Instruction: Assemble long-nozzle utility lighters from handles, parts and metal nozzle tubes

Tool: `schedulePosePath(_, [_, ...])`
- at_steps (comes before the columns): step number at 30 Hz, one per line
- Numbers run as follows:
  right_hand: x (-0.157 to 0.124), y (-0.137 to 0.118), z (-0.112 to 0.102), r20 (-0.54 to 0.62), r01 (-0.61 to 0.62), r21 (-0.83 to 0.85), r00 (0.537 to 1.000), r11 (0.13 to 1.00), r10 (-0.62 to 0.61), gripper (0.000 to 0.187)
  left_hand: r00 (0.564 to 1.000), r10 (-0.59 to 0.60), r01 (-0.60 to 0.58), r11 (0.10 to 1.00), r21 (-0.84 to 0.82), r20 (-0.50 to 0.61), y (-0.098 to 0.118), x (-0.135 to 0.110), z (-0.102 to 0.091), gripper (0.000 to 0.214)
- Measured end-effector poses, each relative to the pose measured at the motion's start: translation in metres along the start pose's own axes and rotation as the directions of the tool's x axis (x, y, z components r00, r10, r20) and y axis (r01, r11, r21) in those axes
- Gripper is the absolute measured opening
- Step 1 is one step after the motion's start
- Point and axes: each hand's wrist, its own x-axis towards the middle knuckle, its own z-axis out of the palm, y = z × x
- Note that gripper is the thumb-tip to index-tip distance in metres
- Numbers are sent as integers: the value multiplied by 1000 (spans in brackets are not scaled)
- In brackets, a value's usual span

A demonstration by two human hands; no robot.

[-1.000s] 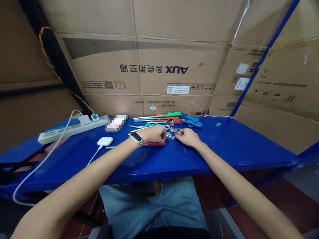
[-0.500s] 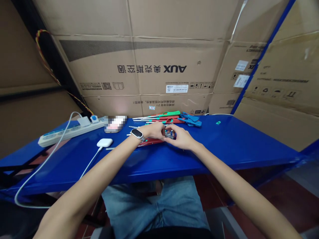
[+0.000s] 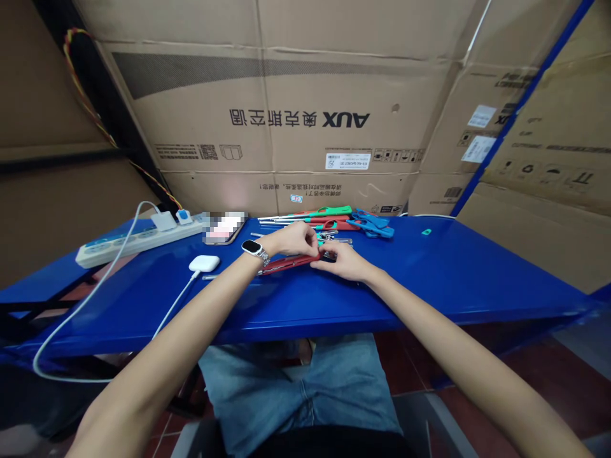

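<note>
A red long-nosed lighter casing [image 3: 289, 263] lies low over the blue table, its length running left from my fingers. My left hand [image 3: 296, 239], with a watch on its wrist, is closed, and its fingertips pinch the casing's right end. Opposite it, my right hand [image 3: 347, 261] is closed too, thumb and forefinger around the same end. Something dark shows between the right fingers, too small to make out. Just behind the hands are loose metal rods and small green parts [image 3: 340, 240], partly hidden.
Red and green long-nosed lighters [image 3: 329, 213] lie at the back beside blue handle pieces [image 3: 371, 224]. To the left are a phone [image 3: 226, 228], a white earbud case [image 3: 204, 263] on a cable and a power strip [image 3: 138, 242]. A small green piece [image 3: 426, 232] sits at right.
Both hands have shifted from the metal parts down to the red casing, which now shows between them. The metal rods behind are uncovered. The camera view has tilted slightly.
</note>
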Motion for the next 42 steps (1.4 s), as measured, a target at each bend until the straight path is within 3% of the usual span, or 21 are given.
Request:
schedulePosePath(7, [2, 5, 5, 30, -61, 98, 998, 993, 59, 25, 999, 45, -46, 998, -45, -28, -11, 3, 7, 10])
schedulePosePath(12, [-6, 3, 1, 0, -47, -2, 999, 999, 47, 18, 983, 134, -136, 991, -5, -125, -18, -14, 16, 18])
schedulePosePath(17, [-13, -9, -2, -19, 33, -201, 999, 979, -38, 17, 987, 144, -140, 989, 54, -73, -16, -42, 21, 44])
schedulePosePath(20, [-10, -20, -1, 95, 78, -438, 995, 895, -40, 25, 987, 156, -153, 985, 83, -35, -20, -45, 28, 44])
schedulePosePath(24, [1, -37, 1, 265, 115, -658, 960, 744, 86, 35, 983, 176, -172, 982, 79, -43, -26, -40, 34, 40])
schedulePosePath(30, [10, -59, 2, 312, 133, -816, 920, 563, 235, 41, 987, 153, -151, 988, 40, -45, -28, -40, 35, 40])
schedulePosePath(42, [13, -69, -1, 323, 54, -778, 889, 625, 324, 33, 980, 188, -184, 981, 54, -62, -31, -37, 36, 39])
